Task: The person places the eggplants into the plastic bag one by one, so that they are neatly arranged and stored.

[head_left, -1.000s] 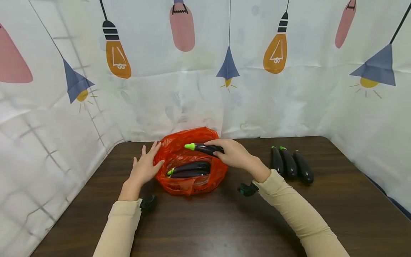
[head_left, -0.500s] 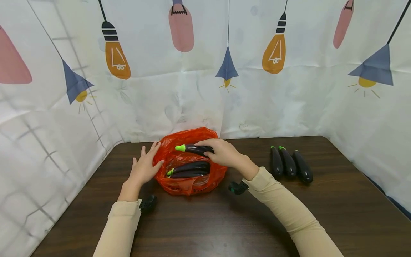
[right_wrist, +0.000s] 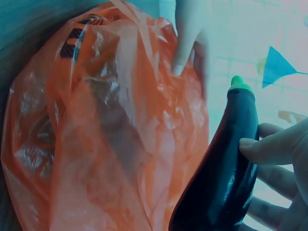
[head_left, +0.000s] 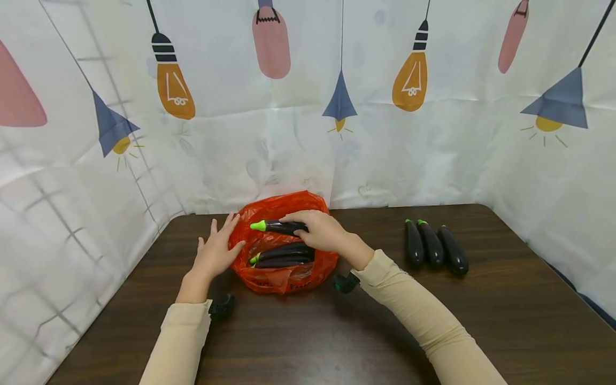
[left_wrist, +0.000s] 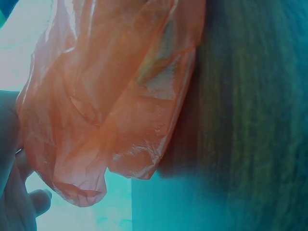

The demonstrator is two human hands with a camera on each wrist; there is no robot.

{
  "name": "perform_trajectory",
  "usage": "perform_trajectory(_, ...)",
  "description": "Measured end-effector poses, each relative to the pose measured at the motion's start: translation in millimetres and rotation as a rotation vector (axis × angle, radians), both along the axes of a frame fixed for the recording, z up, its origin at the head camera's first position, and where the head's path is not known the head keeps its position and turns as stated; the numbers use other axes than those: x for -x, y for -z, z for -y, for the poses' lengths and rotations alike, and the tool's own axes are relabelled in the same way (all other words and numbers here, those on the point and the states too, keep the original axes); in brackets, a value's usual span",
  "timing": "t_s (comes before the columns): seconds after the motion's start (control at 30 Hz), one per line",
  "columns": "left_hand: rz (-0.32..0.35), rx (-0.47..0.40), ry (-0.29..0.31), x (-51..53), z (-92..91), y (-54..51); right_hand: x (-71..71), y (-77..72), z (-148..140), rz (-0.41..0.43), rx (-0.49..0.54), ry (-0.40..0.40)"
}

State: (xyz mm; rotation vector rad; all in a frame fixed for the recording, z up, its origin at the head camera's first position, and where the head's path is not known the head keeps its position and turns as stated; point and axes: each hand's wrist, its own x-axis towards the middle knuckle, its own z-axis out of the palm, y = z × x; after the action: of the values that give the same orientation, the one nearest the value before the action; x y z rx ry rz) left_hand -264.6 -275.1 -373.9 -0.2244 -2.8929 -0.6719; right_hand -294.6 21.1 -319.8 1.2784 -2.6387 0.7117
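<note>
A red plastic bag point(head_left: 320, 267) stands with its mouth spread, and two eggplants point(head_left: 285, 250) lie inside it. Over its opening, the right hand point(head_left: 320, 230) grips another eggplant point(head_left: 276, 227), green stem pointing left. In the right wrist view thumb and fingers of the right hand point(right_wrist: 279, 163) pinch this dark eggplant point(right_wrist: 221, 168) beside the bag point(right_wrist: 106, 125). The left hand point(head_left: 214, 251) has its fingers spread against the bag's left edge; the left wrist view shows that hand point(left_wrist: 19, 192) next to the bag wall point(left_wrist: 86, 125).
Three eggplants point(head_left: 434, 247) lie side by side on the right part of the brown table point(head_left: 298, 342). A white patterned cloth point(head_left: 298, 149) hangs behind the table and along both sides.
The right hand has moved left with its eggplant, from the bag's right side to farther over its opening. The left hand has stayed nearly in place.
</note>
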Motion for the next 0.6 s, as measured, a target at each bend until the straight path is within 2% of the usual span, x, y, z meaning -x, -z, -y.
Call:
perform_trajectory(0.2,-0.024,0.045,-0.015,0.3,0.2,0.1,3.3,3.6,13,-0.014,-0.026,-0.028)
perform_trajectory(0.6,-0.046,0.081,-0.023,-1.1,-1.0,0.2,13.9,16.8,25,0.023,-0.045,0.041)
